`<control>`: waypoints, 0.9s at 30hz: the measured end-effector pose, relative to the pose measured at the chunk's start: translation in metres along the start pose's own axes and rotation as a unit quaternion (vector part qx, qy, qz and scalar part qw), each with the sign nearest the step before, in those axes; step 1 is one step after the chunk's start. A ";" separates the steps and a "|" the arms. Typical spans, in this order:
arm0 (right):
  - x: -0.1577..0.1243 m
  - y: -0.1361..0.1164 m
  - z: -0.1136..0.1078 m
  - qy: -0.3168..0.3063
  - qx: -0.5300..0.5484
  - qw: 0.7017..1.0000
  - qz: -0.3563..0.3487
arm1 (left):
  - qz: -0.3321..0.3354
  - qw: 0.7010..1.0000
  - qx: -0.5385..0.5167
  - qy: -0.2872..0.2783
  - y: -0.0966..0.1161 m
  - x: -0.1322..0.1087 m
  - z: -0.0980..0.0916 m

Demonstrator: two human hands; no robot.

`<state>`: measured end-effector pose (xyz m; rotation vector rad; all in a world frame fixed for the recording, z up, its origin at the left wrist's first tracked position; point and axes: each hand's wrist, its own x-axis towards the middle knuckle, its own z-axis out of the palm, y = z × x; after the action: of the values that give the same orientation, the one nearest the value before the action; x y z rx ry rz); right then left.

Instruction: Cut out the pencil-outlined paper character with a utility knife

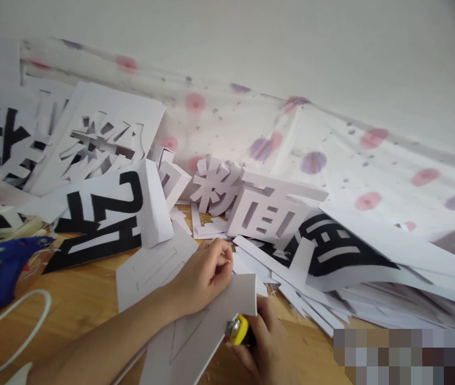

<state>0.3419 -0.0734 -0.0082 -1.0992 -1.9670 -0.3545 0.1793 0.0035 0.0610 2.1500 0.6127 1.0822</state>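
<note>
In the head view, my right hand (270, 342) is wrapped round a yellow and black utility knife (240, 329). Its metal front end lies against the right edge of a white foam board (227, 305); the blade itself cannot be made out. Pencil lines are drawn on that board. My left hand (209, 270) rests over its upper part with the fingers curled inward, and whatever may be between them is hidden. Beneath and behind lies another white sheet (131, 283) with pencilled outlines.
Cut-out 3D characters (267, 214) stand at the back among scraps and strips (303, 305). A black-printed sheet (103, 208) leans left of centre. The blue glue gun (6, 272) and its white cable (30, 342) occupy the left. A spotted plastic sheet (235, 123) covers the wall behind.
</note>
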 end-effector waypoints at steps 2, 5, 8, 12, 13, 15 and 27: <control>0.000 0.002 0.000 0.008 0.002 1.000 0.007 | 0.000 1.000 -0.002 -0.006 0.000 0.000 0.000; 0.002 0.003 0.000 0.021 -0.005 1.000 0.011 | -0.006 1.000 0.002 -0.012 0.000 -0.001 0.000; 0.003 0.004 -0.002 0.031 -0.020 0.999 0.012 | -0.002 1.000 0.005 -0.010 0.000 0.000 0.000; 0.004 0.004 -0.004 0.032 -0.018 0.999 0.003 | 0.005 1.000 0.007 0.001 0.000 0.000 0.000; 0.004 0.004 -0.004 0.025 -0.012 1.000 0.000 | 0.006 1.000 0.009 0.000 0.000 -0.001 0.000; 0.002 0.005 -0.006 0.012 -0.001 1.000 -0.006 | 0.008 1.000 0.012 -0.003 0.000 -0.001 0.000; -0.027 0.024 0.006 0.070 0.110 0.983 0.127 | 0.110 0.978 0.173 0.041 -0.008 0.001 -0.001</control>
<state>0.3651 -0.0717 -0.0362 -1.1311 -1.6731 -0.0724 0.1785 0.0101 0.0564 2.5310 0.6532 1.2633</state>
